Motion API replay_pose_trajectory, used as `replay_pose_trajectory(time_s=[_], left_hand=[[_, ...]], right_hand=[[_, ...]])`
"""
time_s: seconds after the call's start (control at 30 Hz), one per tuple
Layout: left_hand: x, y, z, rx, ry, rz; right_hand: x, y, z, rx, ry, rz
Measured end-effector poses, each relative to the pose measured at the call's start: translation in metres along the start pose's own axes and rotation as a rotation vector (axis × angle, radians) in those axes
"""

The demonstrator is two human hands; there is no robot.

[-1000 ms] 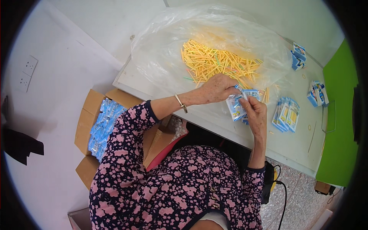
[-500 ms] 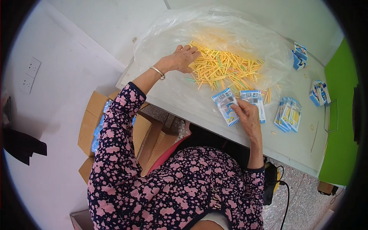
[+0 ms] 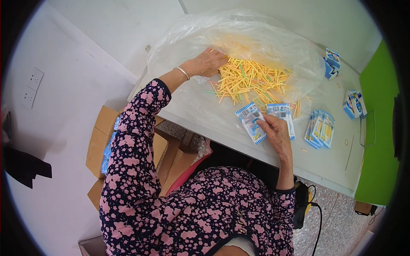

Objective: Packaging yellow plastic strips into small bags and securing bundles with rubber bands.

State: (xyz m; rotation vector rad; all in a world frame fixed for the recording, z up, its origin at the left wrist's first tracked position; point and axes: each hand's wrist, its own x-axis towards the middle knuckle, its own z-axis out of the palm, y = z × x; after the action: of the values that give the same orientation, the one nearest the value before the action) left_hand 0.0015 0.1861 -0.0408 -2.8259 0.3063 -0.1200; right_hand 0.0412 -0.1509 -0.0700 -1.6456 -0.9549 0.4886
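Note:
A heap of thin yellow sticks (image 3: 256, 81), with a few green and pink ones among them, lies on a clear plastic sheet (image 3: 183, 47). My left hand (image 3: 206, 64) rests palm down at the heap's left edge, fingers stretched toward the sticks; the fingertips are partly hidden. Between thumb and fingers, my right hand (image 3: 277, 133) pinches a blue-and-white packet (image 3: 249, 120) at the table's front edge. A second blue-and-white packet (image 3: 280, 111) lies just behind that hand, partly covered by it.
Several filled packets (image 3: 320, 129) lie fanned to the right on the white table (image 3: 329, 170). Farther right are bundled packets (image 3: 354, 103) and more at the back (image 3: 332, 63). A green panel (image 3: 380, 128) borders the right. An open cardboard box (image 3: 99, 141) stands below left.
My left hand has shifted slightly right and farther over the heap's edge, its fingers straighter. The sticks there have moved a little to the right. My right hand keeps its packet almost in place.

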Motion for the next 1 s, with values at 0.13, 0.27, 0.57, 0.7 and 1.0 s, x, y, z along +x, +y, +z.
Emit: replay_pose_trajectory(time_s=[0.13, 0.27, 0.57, 0.7, 1.0], left_hand=[[0.000, -0.001, 0.011, 0.079, 0.079, 0.059], [-0.005, 0.001, 0.004, 0.111, 0.188, 0.084], [-0.022, 0.006, -0.014, 0.124, 0.031, -0.054], [-0.018, 0.010, -0.027, 0.043, -0.132, -0.166], [-0.017, 0.013, -0.028, -0.084, 0.218, -0.111]], right_hand=[[0.001, 0.000, 0.000, 0.030, -0.012, 0.018], [0.001, 0.003, 0.000, 0.056, 0.011, 0.010], [0.002, -0.003, -0.005, 0.086, 0.015, 0.054], [0.002, -0.003, -0.005, 0.161, 0.016, 0.080], [0.005, 0.010, -0.013, 0.158, -0.001, 0.174]])
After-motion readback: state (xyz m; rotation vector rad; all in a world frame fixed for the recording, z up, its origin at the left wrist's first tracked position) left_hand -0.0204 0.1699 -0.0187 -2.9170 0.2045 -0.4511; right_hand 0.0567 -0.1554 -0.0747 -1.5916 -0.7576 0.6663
